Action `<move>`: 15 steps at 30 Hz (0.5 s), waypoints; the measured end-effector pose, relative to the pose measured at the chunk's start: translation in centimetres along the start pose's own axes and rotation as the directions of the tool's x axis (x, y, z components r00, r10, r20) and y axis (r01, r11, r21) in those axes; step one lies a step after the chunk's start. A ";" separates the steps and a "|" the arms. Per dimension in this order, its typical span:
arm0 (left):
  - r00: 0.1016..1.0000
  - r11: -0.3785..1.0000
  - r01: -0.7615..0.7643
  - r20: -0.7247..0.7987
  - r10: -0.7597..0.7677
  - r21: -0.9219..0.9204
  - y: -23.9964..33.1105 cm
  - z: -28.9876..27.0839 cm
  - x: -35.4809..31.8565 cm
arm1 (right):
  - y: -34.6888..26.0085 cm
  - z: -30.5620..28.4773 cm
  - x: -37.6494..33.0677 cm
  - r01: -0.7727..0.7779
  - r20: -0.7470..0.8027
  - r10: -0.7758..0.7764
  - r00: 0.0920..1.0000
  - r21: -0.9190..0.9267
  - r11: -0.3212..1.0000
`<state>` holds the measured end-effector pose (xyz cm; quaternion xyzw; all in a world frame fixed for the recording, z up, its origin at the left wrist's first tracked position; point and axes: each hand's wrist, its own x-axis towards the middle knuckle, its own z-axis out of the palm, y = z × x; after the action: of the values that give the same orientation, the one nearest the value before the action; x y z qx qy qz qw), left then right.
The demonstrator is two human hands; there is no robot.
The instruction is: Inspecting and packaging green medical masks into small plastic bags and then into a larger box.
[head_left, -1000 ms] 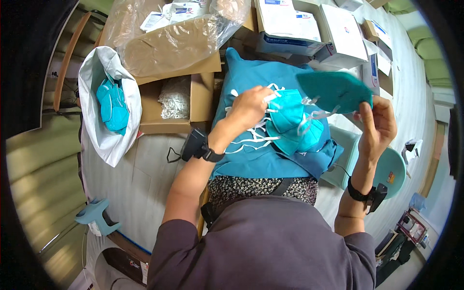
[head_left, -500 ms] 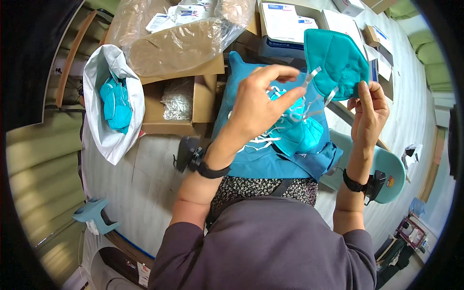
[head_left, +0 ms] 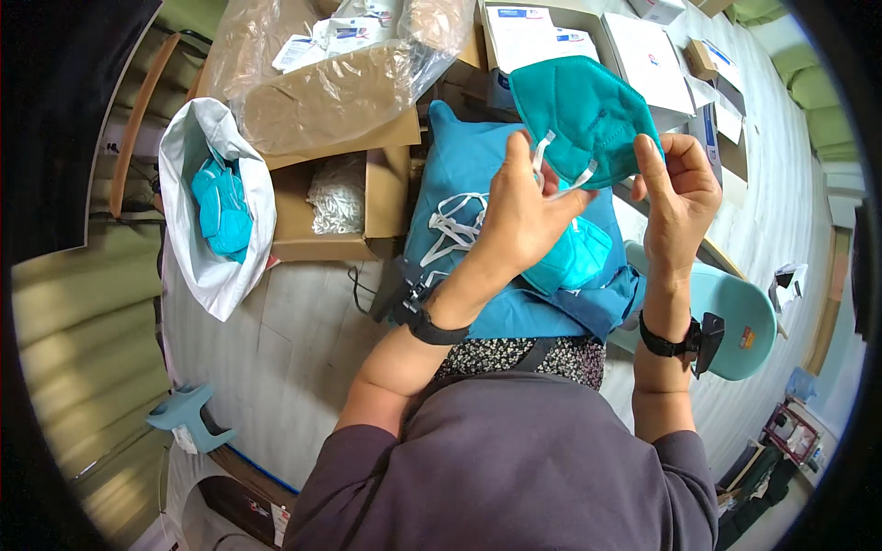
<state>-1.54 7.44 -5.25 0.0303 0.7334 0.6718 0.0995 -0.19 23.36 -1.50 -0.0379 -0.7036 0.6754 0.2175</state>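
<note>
A teal folded face mask [head_left: 588,115] is raised over my lap, tilted, with white ear-loop ends on its lower left side. My right hand [head_left: 678,184] pinches its lower right edge between thumb and fingers. At the mask's left, my left hand [head_left: 533,207] has the white ear loop [head_left: 571,188] running between thumb and fingers; the fingertips behind are partly hidden. Beneath, a blue cloth-covered cushion [head_left: 469,142] rests on my lap. More teal masks [head_left: 574,257] lie on it, beside a tangle of white straps [head_left: 450,230].
To the left stand a white bag [head_left: 175,220] with teal masks inside and a cardboard box [head_left: 386,197] of white straps. Behind are a plastic-lined carton [head_left: 331,101] and open boxes [head_left: 634,69] of white packets. A light-blue stool [head_left: 735,321] sits at the right.
The mask has shifted left and my right hand with it. My left hand has come to the ear loop, which now runs into its fingers. White straps on the cushion show more fully.
</note>
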 end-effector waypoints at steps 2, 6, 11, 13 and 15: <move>0.992 0.983 -0.076 -0.087 0.091 0.166 0.0 -0.1 -0.4 | -0.6 0.3 0.0 -0.008 -0.011 0.007 1.000 -0.079 0.997; 0.910 0.833 -0.278 -0.147 0.388 0.479 -0.2 -0.2 -1.5 | -0.4 0.0 0.4 -0.036 -0.013 0.034 0.999 -0.206 0.978; 0.824 0.788 -0.437 -0.158 0.543 0.433 0.1 -0.9 -1.9 | 0.5 -0.7 1.4 -0.042 0.018 0.048 0.999 -0.242 0.969; 0.802 0.617 -0.505 0.065 0.593 0.604 0.6 -1.8 -1.8 | 0.0 -0.3 1.5 -0.122 0.058 0.141 0.988 -0.247 0.961; 0.780 0.497 -0.560 0.219 0.586 0.663 0.3 -2.0 -1.2 | -0.5 0.1 1.8 -0.224 0.135 0.235 0.963 -0.095 0.970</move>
<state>-0.73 5.30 -4.62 0.2949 0.8791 0.3383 -0.1606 -1.75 23.80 -0.55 -0.0787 -0.7345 0.6687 0.0843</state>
